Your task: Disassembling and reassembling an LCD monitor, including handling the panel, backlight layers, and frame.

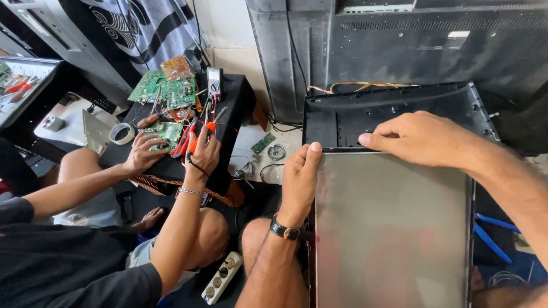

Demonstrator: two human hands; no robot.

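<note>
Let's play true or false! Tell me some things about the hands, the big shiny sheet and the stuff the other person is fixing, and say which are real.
1. The left hand rests on the top left corner of the grey shiny sheet. True.
2. The left wrist wears a black wristwatch. True.
3. The right hand holds a hammer. False: it holds no tool; its fingers lie at the sheet's top edge.
4. The other person's hands are at a green circuit board on a black box. True.
5. The roll of tape is bright red. False: it is whitish.
6. The power strip lies on the sheet. False: it lies on the floor, left of it.
</note>
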